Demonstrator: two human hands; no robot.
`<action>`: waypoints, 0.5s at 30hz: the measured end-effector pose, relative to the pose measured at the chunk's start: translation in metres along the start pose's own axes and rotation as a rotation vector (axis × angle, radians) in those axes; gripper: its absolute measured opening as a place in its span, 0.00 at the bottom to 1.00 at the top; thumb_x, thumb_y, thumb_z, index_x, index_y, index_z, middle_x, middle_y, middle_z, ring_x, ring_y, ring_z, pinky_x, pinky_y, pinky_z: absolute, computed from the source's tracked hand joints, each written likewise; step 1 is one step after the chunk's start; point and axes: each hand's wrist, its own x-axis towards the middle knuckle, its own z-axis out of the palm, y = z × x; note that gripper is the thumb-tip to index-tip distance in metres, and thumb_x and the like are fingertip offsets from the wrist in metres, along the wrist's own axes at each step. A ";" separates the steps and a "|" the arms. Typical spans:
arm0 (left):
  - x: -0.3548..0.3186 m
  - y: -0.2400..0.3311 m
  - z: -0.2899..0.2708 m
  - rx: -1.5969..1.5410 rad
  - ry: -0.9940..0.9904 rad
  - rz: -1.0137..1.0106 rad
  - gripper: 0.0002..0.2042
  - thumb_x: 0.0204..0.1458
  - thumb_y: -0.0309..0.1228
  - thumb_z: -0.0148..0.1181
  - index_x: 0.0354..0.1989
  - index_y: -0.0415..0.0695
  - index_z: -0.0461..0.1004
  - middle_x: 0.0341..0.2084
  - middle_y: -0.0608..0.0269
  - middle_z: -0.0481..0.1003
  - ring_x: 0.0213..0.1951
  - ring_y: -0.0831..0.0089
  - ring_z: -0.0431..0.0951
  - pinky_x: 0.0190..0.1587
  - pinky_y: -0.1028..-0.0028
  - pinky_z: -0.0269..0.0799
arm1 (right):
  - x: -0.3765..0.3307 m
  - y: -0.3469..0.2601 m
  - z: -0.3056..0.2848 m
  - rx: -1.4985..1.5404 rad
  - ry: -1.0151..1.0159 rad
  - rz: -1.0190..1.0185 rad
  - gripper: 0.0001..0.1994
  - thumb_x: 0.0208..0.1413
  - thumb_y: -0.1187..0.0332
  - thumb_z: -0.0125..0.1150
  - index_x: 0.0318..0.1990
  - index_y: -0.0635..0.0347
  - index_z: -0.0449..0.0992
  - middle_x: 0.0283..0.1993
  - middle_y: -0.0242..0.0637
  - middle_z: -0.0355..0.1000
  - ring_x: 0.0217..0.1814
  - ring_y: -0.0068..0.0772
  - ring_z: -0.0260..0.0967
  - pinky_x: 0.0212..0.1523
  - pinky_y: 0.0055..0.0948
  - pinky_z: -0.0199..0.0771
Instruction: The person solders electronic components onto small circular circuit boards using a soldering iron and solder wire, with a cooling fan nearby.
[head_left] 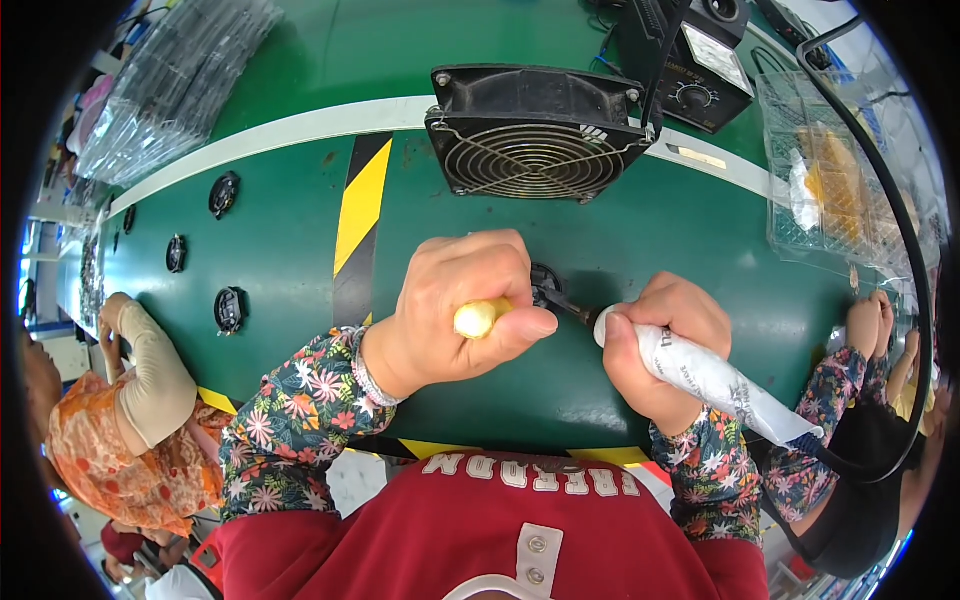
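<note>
My left hand (445, 310) is closed round a pale yellow, round-ended stick (476, 319); its far end is hidden by the fingers. My right hand (655, 350) grips a soldering iron (705, 382) whose handle is wrapped in white printed paper. The iron's dark tip points left, at a small round black part (543, 284) on the green table. That part is half hidden behind my left fingers, and I cannot tell whether the tip touches it. A black cable (868, 470) runs from the iron's back end, curving up along the right.
Beyond my hands stands a black fan (535, 150) with a wire grille. Several black round parts (229, 310) lie on the left. A black dial unit (690, 85) is behind, clear plastic trays (835, 190) at right, stacked trays (175, 85) far left. Other people sit on both sides.
</note>
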 end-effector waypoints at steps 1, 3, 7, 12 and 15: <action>0.000 0.000 0.000 -0.002 0.002 -0.001 0.18 0.45 0.41 0.60 0.15 0.44 0.63 0.13 0.64 0.63 0.14 0.67 0.64 0.15 0.74 0.56 | 0.000 0.000 0.000 0.007 0.003 0.001 0.08 0.32 0.77 0.62 0.18 0.59 0.67 0.13 0.33 0.60 0.13 0.33 0.58 0.15 0.27 0.55; 0.000 0.000 0.001 -0.009 0.006 -0.001 0.18 0.45 0.41 0.60 0.15 0.44 0.63 0.13 0.64 0.63 0.14 0.67 0.64 0.15 0.74 0.56 | 0.000 0.000 0.000 0.004 0.005 -0.008 0.08 0.32 0.77 0.62 0.18 0.59 0.67 0.13 0.33 0.61 0.13 0.32 0.58 0.15 0.27 0.55; -0.001 -0.002 0.001 -0.024 0.014 -0.004 0.17 0.46 0.41 0.59 0.15 0.44 0.63 0.13 0.63 0.64 0.14 0.68 0.64 0.15 0.74 0.57 | -0.002 0.001 0.001 0.015 0.041 0.000 0.07 0.33 0.77 0.62 0.18 0.59 0.68 0.14 0.33 0.61 0.13 0.32 0.58 0.15 0.27 0.55; -0.002 0.000 -0.001 -0.028 0.011 -0.002 0.17 0.46 0.39 0.59 0.15 0.43 0.63 0.13 0.63 0.64 0.14 0.68 0.64 0.15 0.74 0.56 | -0.001 0.002 0.003 0.055 0.042 0.000 0.07 0.34 0.77 0.62 0.20 0.59 0.68 0.15 0.33 0.63 0.14 0.32 0.59 0.15 0.26 0.57; -0.002 0.002 -0.005 -0.017 -0.034 -0.026 0.18 0.50 0.43 0.52 0.17 0.42 0.63 0.14 0.61 0.66 0.15 0.69 0.66 0.17 0.75 0.59 | 0.000 0.002 0.003 0.068 0.026 0.019 0.07 0.35 0.77 0.62 0.20 0.58 0.68 0.15 0.33 0.64 0.14 0.32 0.60 0.15 0.26 0.57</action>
